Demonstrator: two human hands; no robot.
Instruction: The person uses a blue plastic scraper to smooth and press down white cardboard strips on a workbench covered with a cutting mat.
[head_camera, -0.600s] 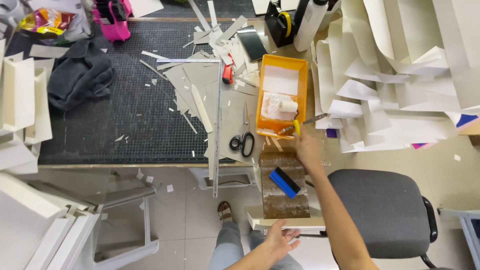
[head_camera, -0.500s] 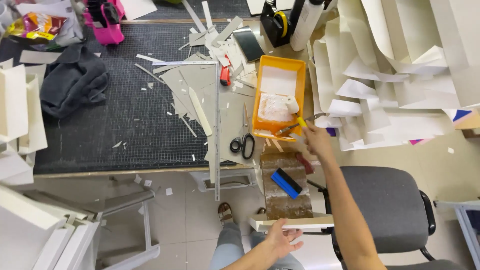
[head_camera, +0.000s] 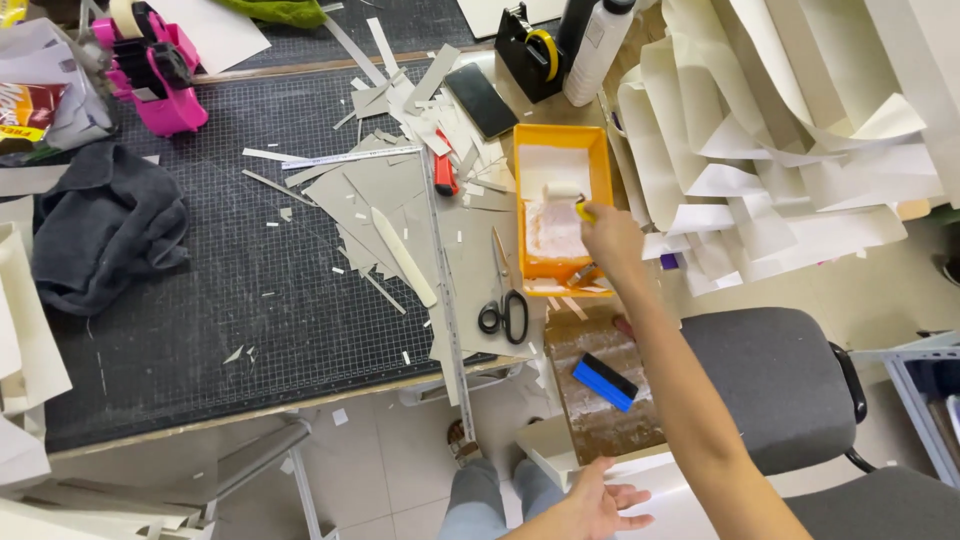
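My right hand (head_camera: 612, 238) reaches over the orange paint tray (head_camera: 600, 180) and grips the yellow handle of a small white glue roller (head_camera: 562, 192), whose head lies in the tray's white glue. My left hand (head_camera: 600, 505) is low in the view, fingers spread, resting on a white board (head_camera: 655, 500) near my lap. A blue squeegee (head_camera: 604, 382) lies on a glue-stained brown board (head_camera: 600, 400) between the two hands.
Black scissors (head_camera: 505, 315), a long steel ruler (head_camera: 447, 290), a red cutter (head_camera: 444, 172) and grey card scraps lie on the black cutting mat (head_camera: 200, 300). A dark cloth (head_camera: 100, 235), pink tape dispenser (head_camera: 160, 70), white paper stacks (head_camera: 780, 150) and a grey chair (head_camera: 780, 390) surround it.
My right hand has moved up from the tray's near edge, pushing the roller farther into the tray. The camera has come closer. My left hand stays on the white board.
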